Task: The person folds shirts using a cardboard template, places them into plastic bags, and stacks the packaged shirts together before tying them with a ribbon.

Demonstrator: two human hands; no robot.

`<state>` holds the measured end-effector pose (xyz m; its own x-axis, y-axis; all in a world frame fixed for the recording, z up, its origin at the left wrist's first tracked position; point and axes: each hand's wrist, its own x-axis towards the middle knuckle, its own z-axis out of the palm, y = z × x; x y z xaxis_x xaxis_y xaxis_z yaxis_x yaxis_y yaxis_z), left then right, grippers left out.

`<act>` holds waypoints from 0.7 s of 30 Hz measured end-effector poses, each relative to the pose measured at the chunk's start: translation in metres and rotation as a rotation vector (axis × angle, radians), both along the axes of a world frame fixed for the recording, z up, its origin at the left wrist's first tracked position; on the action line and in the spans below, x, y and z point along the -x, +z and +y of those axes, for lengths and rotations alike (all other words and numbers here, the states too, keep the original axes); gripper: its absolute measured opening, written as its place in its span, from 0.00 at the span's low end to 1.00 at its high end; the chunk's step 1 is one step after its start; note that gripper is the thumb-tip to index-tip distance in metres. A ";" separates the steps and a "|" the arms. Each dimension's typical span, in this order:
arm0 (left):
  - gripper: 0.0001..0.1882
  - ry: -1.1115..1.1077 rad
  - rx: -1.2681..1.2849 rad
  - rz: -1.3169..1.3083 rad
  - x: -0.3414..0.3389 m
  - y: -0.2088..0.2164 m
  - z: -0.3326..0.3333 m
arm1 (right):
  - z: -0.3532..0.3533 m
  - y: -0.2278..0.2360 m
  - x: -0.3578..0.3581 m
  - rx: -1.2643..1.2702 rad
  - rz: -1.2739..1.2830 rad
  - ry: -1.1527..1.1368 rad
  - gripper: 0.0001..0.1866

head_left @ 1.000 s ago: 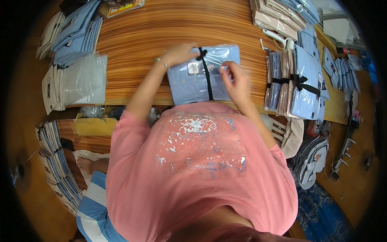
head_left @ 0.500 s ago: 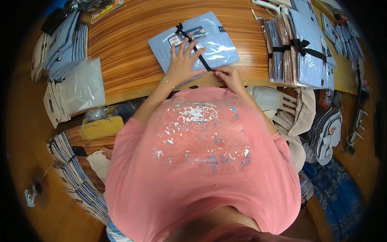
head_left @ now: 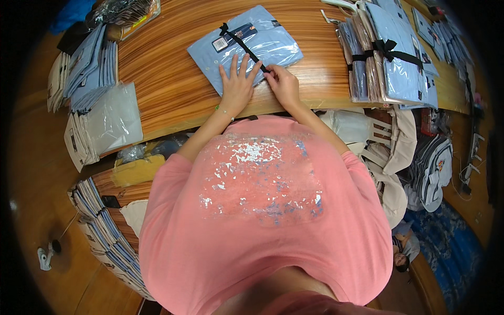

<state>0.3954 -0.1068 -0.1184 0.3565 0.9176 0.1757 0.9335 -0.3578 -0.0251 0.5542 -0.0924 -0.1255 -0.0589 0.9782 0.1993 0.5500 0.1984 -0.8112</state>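
A folded light-blue garment (head_left: 278, 44) in clear plastic lies slightly turned on the wooden table in front of me. Across it runs a black ribbon (head_left: 241, 43), knotted near the far left edge beside a dark label card (head_left: 247, 31). My left hand (head_left: 237, 88) rests on the near part of the package, fingers spread and holding nothing. At the package's near edge my right hand (head_left: 283, 84) has thumb and fingertips closed on the ribbon's strip; the fingers partly cover that spot.
Ribbon-tied packaged garments (head_left: 401, 79) stand at the table's right. More folded garments (head_left: 92, 68) and clear plastic bags (head_left: 115, 113) are at the left. A yellow pad (head_left: 139, 170) lies lower left, above garment stacks (head_left: 107, 231). Another person (head_left: 404, 252) is at lower right.
The package sits farther from the table's near edge. My left hand has slid back off the label card toward the near edge. My right hand has moved forward, still at the ribbon. The view turned slightly.
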 end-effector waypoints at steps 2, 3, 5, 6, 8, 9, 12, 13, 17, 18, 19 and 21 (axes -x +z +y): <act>0.42 -0.002 -0.010 -0.041 -0.004 -0.002 0.000 | 0.005 0.006 0.000 0.047 -0.082 0.004 0.07; 0.41 -0.002 -0.015 -0.061 -0.005 -0.002 0.000 | 0.007 0.008 0.000 0.071 -0.123 0.007 0.06; 0.40 0.000 -0.005 -0.065 -0.005 -0.002 -0.001 | 0.010 0.009 0.000 0.077 -0.209 0.045 0.07; 0.40 0.001 0.000 -0.067 -0.005 -0.001 -0.001 | 0.011 0.009 0.000 0.081 -0.251 0.063 0.07; 0.40 0.007 0.011 -0.072 -0.004 -0.006 -0.001 | 0.009 0.008 0.003 0.095 -0.200 0.133 0.07; 0.40 0.011 0.016 -0.074 -0.003 -0.008 -0.002 | 0.008 0.008 0.004 0.102 -0.174 0.168 0.07; 0.39 -0.012 0.001 -0.132 0.002 -0.003 -0.002 | 0.013 0.016 -0.001 0.147 -0.199 0.204 0.07; 0.39 0.018 0.038 -0.257 0.005 0.008 -0.003 | 0.020 0.022 -0.007 0.095 -0.196 0.145 0.08; 0.38 0.158 -0.168 -0.663 0.042 0.029 0.011 | 0.085 0.022 -0.068 -0.263 -0.098 -0.121 0.12; 0.36 0.357 -0.190 -0.855 0.059 0.005 0.015 | 0.098 0.018 -0.067 -0.046 0.099 -0.107 0.13; 0.34 0.557 -0.208 -1.047 0.072 -0.014 0.020 | 0.109 0.015 -0.065 0.173 0.295 -0.091 0.15; 0.30 0.755 0.283 -1.566 0.081 -0.011 0.030 | 0.124 0.013 -0.067 0.598 0.456 0.024 0.24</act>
<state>0.3147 -0.0765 -0.1296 -0.4543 0.8478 -0.2736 -0.0347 0.2901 0.9564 0.6213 0.0314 -0.1130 -0.1205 0.9268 -0.3557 0.1350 -0.3397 -0.9308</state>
